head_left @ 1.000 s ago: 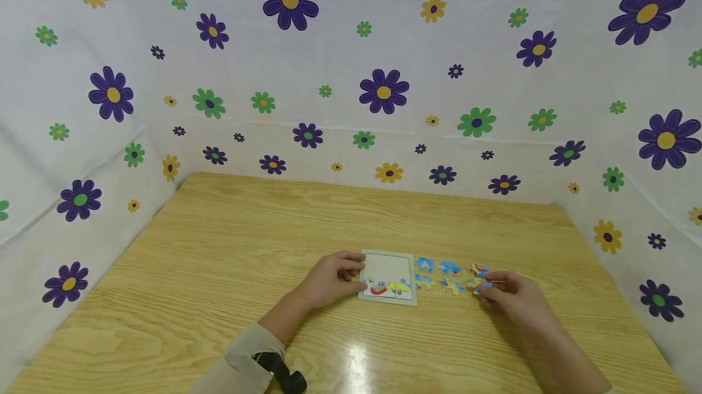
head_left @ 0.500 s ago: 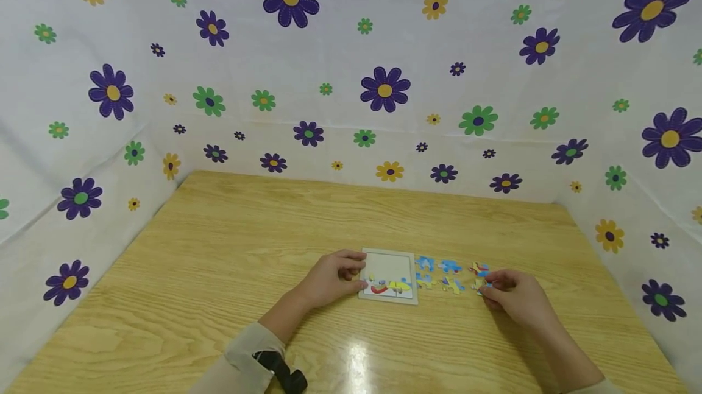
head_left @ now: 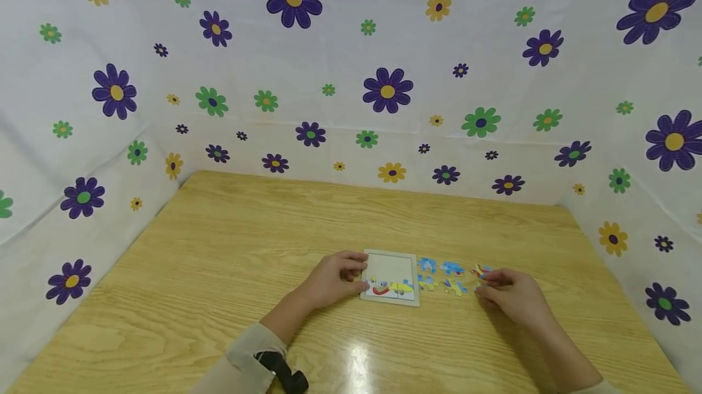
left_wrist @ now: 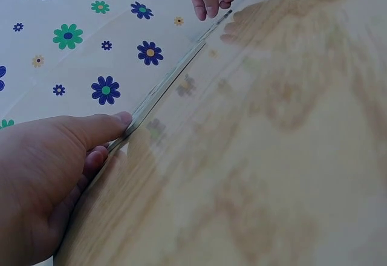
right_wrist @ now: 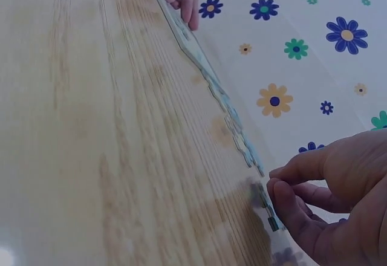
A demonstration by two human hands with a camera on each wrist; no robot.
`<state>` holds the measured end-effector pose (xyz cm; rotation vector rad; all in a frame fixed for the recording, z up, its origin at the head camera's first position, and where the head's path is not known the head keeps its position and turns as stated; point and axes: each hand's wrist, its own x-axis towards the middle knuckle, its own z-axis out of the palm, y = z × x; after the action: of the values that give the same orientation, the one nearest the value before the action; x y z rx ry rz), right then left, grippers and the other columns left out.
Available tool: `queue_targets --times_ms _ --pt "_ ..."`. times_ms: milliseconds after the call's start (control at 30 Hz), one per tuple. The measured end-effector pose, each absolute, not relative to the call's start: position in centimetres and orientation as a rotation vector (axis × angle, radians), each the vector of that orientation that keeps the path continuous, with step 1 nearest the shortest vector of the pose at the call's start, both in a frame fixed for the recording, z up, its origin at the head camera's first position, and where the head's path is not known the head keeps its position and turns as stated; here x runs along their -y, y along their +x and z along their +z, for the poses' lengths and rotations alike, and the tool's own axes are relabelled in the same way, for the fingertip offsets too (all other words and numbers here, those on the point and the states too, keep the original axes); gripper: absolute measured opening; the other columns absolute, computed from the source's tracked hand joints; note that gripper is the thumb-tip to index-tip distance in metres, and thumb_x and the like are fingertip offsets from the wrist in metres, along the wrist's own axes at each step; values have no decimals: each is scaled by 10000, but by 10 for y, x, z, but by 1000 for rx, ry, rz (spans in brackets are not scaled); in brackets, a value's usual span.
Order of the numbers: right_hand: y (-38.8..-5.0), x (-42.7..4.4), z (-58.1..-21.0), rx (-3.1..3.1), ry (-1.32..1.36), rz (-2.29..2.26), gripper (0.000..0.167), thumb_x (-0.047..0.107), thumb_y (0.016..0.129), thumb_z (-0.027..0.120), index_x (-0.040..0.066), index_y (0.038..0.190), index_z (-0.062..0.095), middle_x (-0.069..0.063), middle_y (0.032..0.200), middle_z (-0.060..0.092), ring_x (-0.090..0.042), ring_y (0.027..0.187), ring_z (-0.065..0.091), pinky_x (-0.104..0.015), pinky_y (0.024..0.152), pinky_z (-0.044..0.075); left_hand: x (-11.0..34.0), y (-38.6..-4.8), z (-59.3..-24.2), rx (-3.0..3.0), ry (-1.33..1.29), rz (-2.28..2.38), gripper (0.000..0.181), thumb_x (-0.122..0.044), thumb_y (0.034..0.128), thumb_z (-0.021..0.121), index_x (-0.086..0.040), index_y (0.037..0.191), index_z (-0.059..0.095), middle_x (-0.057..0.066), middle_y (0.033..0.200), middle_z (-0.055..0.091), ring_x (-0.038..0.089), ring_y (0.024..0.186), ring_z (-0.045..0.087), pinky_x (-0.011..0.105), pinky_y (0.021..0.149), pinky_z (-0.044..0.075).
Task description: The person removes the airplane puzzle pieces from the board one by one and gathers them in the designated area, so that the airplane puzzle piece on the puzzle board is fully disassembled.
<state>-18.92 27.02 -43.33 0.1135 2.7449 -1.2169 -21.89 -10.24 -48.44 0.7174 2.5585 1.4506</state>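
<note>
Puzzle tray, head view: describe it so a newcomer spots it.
On the wooden table, find the left hand. It grips the left edge of the puzzle tray, a flat pale square. Unlike the loose pieces to its right, it has straight edges and picture only along its near side.

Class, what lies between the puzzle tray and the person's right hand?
Loose jigsaw pieces lie in two rows between the puzzle tray and the right hand, as the head view shows.

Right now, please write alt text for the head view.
A person's left hand grips a partly filled puzzle frame on a wooden table; loose pieces lie beside it, the right hand at their right end. Flowered cloth behind.
</note>
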Motion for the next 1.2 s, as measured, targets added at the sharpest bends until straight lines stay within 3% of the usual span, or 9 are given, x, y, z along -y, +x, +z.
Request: queue_targets --times_ms 200,433,700,867,1200 --pt "-189 -260 -433 -2646 31 -1361 382 141 919 722 -100 1202 632 -225 1180 671 -67 875 644 -247 714 586 102 -219 -482 -2562 705 1450 406 -214 895 769 -29 1249 694 38 1383 606 107 946 592 209 798 527" --pt "-191 -240 -436 -2514 -55 -1478 376 63 917 710 -114 1229 601 -202 1097 643 -144 855 695 -263 742 599 102 -221 -481 -2552 703 1465 401 -203 895 768 -30 1248 694 36 1379 607 110 962 598 210 809 534" --pt "-187 -218 -443 -2554 -211 -1410 332 136 885 763 -25 1157 660 -133 1084 664 -143 917 649 -206 726 562 100 -220 -484 -2571 716 1437 399 -212 890 775 -28 1236 702 45 1376 608 89 925 583 199 780 522" --pt "-186 -205 -443 -2455 -273 -1523 342 94 875 763 -58 1163 657 -164 1046 647 -150 853 689 -236 734 587 100 -220 -482 -2581 712 1433 393 -202 889 775 -31 1235 704 38 1376 609 84 911 576 196 771 515" --pt "-187 -177 -437 -2299 -347 -1580 375 122 909 733 -66 1210 612 -174 1057 617 -230 895 721 -273 756 599 101 -219 -481 -2575 711 1441 392 -187 888 775 -17 1233 701 48 1376 608 99 925 584 195 782 517"
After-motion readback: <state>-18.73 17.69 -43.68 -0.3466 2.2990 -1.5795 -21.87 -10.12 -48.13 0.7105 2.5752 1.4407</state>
